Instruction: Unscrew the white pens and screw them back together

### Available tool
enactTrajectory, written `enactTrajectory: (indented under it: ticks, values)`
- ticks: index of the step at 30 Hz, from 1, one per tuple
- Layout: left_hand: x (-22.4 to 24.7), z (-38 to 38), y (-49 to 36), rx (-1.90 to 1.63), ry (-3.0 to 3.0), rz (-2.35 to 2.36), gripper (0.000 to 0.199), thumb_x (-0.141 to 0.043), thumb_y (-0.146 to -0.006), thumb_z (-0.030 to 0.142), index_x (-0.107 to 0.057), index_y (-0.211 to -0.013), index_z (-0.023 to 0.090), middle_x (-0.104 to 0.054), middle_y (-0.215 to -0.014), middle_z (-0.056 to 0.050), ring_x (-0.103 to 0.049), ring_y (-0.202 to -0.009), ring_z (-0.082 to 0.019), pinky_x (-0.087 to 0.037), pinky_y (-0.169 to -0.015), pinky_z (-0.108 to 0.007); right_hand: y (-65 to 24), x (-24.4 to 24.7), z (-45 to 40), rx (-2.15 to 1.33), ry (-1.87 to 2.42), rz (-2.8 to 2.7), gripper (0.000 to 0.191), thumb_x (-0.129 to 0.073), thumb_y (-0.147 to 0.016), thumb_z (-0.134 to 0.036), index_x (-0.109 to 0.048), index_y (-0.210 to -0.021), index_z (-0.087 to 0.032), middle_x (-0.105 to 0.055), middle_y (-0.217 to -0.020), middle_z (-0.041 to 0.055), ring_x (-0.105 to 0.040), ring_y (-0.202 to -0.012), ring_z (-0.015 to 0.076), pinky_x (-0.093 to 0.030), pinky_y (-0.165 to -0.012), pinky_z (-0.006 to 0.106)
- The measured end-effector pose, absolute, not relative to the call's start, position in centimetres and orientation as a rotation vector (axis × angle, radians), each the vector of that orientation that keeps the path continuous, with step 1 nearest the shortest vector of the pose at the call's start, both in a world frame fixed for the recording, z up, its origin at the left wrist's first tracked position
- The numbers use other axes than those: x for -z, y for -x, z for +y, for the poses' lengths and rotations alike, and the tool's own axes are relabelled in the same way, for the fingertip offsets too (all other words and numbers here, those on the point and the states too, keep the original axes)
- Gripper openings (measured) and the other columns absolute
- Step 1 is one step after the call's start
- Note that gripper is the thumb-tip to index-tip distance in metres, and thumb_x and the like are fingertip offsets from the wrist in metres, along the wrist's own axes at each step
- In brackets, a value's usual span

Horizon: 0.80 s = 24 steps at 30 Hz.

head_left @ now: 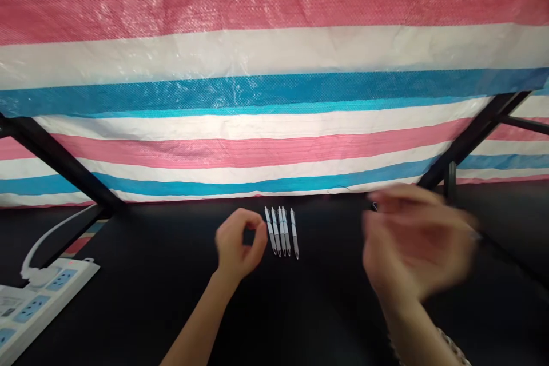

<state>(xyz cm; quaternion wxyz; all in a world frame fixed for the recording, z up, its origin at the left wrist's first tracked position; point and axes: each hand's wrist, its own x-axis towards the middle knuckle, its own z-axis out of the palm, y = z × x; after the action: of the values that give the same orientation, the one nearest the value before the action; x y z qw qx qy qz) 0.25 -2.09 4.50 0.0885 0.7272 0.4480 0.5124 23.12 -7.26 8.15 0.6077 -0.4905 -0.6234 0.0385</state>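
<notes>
Several white-and-grey click pens (283,233) lie side by side on the black tabletop (300,309), the rightmost one set slightly apart. Just left of the row is my left hand (240,243), its thumb and index finger curled together into a ring. Nothing shows in it, and its fingertips are close beside the leftmost pen; whether they touch it I cannot tell. Off to the right, my right hand (416,246) is raised above the table and smeared by motion. Its fingers look closed around a pen, whose small dark tip (374,206) pokes out on the left.
A white power strip (55,297) with a plugged-in cable (55,227) sits at the lower left. Black metal frame bars slant on the left (68,166) and right (467,137). A red, white and blue striped sheet (266,151) hangs behind the table.
</notes>
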Motion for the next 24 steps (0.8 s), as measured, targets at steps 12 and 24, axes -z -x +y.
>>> enactTrajectory:
  ticks: [12,24]
  values:
    - [-0.5,0.1,-0.3,-0.855,-2.298,0.942,0.058,-0.074,-0.063,0.025,-0.049,-0.115,0.024,-0.048,-0.119,-0.009,-0.048,-0.11,-0.028,-0.043,-0.092,-0.042,-21.1,-0.9,-4.3,-0.576,1.459,-2.136,0.059,-0.08,-0.057,-0.028,-0.054,-0.11,-0.026,-0.055,-0.098,0.0022,-0.053,-0.087,0.0213,-0.042,-0.071,0.028]
    - [0.9,1.0,-1.2,-0.908,-2.387,0.933,0.033,-0.044,-0.086,0.011,-0.054,-0.112,0.027,-0.06,-0.111,-0.006,-0.05,-0.11,-0.024,-0.046,-0.09,-0.041,-22.2,-1.1,-3.7,-0.59,1.481,-2.099,0.037,-0.068,-0.073,-0.02,-0.055,-0.107,-0.025,-0.057,-0.101,0.0038,-0.05,-0.096,0.0232,-0.043,-0.081,0.034]
